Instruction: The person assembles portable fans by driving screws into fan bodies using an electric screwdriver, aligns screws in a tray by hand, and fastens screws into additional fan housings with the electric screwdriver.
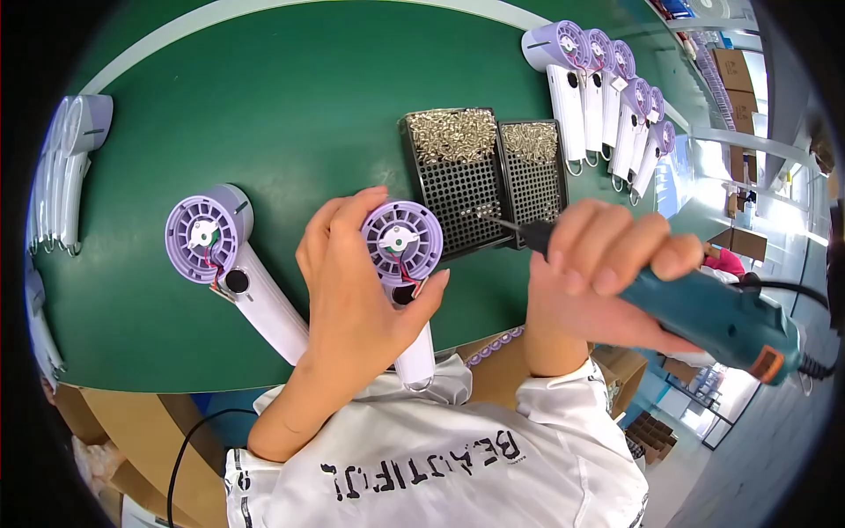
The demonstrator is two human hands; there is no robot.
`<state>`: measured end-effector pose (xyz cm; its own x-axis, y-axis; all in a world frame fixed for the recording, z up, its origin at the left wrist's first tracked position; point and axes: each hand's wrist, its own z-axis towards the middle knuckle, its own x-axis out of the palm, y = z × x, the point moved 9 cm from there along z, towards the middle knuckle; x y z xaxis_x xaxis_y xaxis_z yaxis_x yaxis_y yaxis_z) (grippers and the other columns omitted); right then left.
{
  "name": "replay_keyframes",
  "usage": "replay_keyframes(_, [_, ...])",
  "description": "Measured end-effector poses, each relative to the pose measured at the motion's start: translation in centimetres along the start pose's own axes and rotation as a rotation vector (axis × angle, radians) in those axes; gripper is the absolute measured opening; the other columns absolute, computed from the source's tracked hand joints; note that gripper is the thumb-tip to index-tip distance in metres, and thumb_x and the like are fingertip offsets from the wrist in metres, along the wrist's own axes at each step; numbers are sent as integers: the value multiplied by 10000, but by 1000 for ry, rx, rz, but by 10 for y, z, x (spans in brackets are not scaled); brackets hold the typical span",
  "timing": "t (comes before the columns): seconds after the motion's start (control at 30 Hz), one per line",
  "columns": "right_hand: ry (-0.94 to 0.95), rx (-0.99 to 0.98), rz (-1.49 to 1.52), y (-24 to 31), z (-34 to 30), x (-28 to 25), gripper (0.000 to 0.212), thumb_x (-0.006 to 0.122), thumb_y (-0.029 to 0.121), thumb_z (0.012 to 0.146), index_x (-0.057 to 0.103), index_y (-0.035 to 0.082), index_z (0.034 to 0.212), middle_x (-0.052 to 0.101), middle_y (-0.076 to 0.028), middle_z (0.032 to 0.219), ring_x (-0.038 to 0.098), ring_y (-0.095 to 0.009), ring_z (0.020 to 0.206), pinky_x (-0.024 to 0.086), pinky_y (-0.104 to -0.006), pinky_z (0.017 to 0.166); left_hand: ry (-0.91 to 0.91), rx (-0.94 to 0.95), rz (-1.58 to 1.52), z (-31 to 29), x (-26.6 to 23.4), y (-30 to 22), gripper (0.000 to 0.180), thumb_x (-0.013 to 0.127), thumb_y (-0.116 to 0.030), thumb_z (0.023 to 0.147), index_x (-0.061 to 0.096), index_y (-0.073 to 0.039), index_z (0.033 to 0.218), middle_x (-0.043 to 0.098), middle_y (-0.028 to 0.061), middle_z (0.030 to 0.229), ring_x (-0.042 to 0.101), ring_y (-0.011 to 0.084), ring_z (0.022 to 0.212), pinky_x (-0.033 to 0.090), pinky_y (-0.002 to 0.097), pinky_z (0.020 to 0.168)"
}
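My left hand (339, 295) is wrapped round the purple head of a handheld fan (401, 242), its open back facing up. A white hub and red wires show inside, and the white handle points toward me. In my right hand (607, 251) is a teal electric screwdriver (726, 321), held nearly level with its bit pointing left. The bit's tip is over the right side of a black perforated screw tray (444, 189); whether it touches a screw I cannot tell. Left of my left hand lies a second fan (273, 304), its back also exposed.
Beside the first tray stands a smaller black screw tray (534, 180); both have piles of small screws at their far ends. Several purple-and-white fans (568, 110) are lined up at the far right. More white-handled fans (70, 176) lie at the left edge of the green table (264, 97).
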<state>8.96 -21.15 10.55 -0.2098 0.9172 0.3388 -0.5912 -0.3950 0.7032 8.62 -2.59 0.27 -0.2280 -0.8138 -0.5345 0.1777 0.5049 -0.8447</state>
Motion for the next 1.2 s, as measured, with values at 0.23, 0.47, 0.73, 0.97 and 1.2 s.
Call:
replay_keyframes(0.23, [-37, 16, 27, 9, 10, 41, 575, 455, 644, 992, 557, 83, 1072, 567, -42, 764, 522, -171, 542, 448, -324, 486, -64, 40, -19, 0, -4, -1, 839, 886, -159, 687, 437, -34, 1384, 526, 139, 1337, 457, 342, 1270, 306, 452, 1088])
replay_keyframes(0.47, [16, 66, 46, -5, 1, 42, 565, 436, 637, 1014, 506, 87, 1126, 591, -97, 802, 573, -224, 597, 488, -374, 502, -60, 48, -20, 1, -3, -2, 844, 884, -176, 688, 439, -48, 1394, 522, 141, 1298, 444, 346, 1273, 304, 455, 1085])
replay_keyframes(0.73, [56, 165, 70, -12, 0, 42, 612, 509, 660, 976, 528, 66, 1122, 604, -116, 814, 586, -250, 640, 495, -404, 544, -71, 59, -16, 0, -3, -2, 848, 877, -167, 690, 431, -42, 1401, 517, 136, 1317, 440, 353, 1284, 304, 463, 1087])
replay_keyframes(0.97, [65, 223, 104, -24, -4, 43, 684, 539, 692, 942, 546, 40, 1149, 612, -153, 822, 578, -268, 662, 493, -416, 611, -64, 69, -42, 1, -2, -3, 829, 852, -159, 703, 408, -17, 1388, 538, 167, 1334, 439, 390, 1275, 290, 502, 1080])
replay_keyframes(1.2, [59, 181, 38, -38, -13, 49, 453, 563, 490, 998, 533, 48, 1093, 618, -141, 796, 577, -261, 617, 488, -414, 581, -99, 37, -29, 0, -4, -3, 781, 834, -150, 706, 426, -27, 1361, 543, 157, 1296, 453, 388, 1250, 295, 501, 1066])
